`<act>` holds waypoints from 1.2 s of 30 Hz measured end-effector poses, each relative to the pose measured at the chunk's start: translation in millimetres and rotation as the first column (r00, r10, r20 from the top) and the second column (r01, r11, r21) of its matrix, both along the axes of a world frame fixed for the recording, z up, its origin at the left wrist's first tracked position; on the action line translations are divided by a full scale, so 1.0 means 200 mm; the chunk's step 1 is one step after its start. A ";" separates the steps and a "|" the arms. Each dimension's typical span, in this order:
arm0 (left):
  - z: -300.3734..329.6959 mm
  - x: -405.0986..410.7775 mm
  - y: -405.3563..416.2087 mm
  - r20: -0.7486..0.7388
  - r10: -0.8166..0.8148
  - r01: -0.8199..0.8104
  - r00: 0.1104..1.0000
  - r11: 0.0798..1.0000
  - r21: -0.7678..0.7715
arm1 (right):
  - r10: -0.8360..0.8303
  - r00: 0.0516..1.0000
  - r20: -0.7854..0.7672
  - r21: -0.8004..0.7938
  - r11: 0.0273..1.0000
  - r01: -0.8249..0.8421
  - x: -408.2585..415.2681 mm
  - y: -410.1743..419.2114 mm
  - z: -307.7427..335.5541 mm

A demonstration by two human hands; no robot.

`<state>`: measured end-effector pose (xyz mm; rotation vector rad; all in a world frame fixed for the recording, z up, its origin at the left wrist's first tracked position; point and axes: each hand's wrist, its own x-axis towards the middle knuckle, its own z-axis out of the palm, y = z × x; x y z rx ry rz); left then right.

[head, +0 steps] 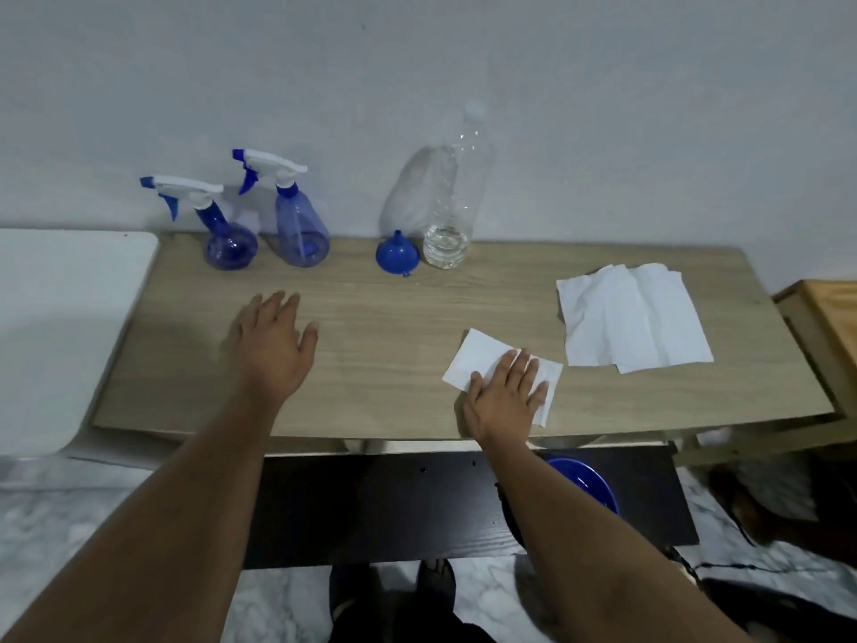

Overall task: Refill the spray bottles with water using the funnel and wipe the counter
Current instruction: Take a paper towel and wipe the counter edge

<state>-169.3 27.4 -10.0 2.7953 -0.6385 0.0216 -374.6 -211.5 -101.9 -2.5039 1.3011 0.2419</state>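
A folded white paper towel (482, 364) lies near the front edge of the wooden counter (394, 317), pressed flat under the open right hand (508, 396). The left hand (273, 345) rests open and empty, palm down. Two spray bottles (303, 225), a blue funnel (397, 255) and a clear water bottle (452, 215) stand at the back by the wall.

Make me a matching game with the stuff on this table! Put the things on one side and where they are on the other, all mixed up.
Things:
1. blue funnel
2. round spray bottle
3. small paper towel
4. clear water bottle

Places:
A. under the right hand
B. farthest left on the table
C. upside down, just left of the clear water bottle
D. standing at the back, with a little water at the bottom

Pairs: 1-C, 2-B, 3-A, 4-D
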 end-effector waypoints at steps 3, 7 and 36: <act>0.02 0.00 0.12 0.023 0.052 -0.052 0.998 0.999 -0.014 | 0.015 1.000 -0.018 0.020 1.000 -0.014 0.13 0.18 0.01; 0.01 0.04 0.37 0.081 0.059 -0.059 0.995 0.998 0.000 | 0.216 0.976 0.014 0.013 0.976 -0.216 0.35 0.52 -0.01; -0.05 0.67 1.25 0.036 0.032 -0.033 0.999 0.999 0.040 | 0.615 0.782 0.096 -0.027 0.787 -0.616 1.01 1.84 -0.02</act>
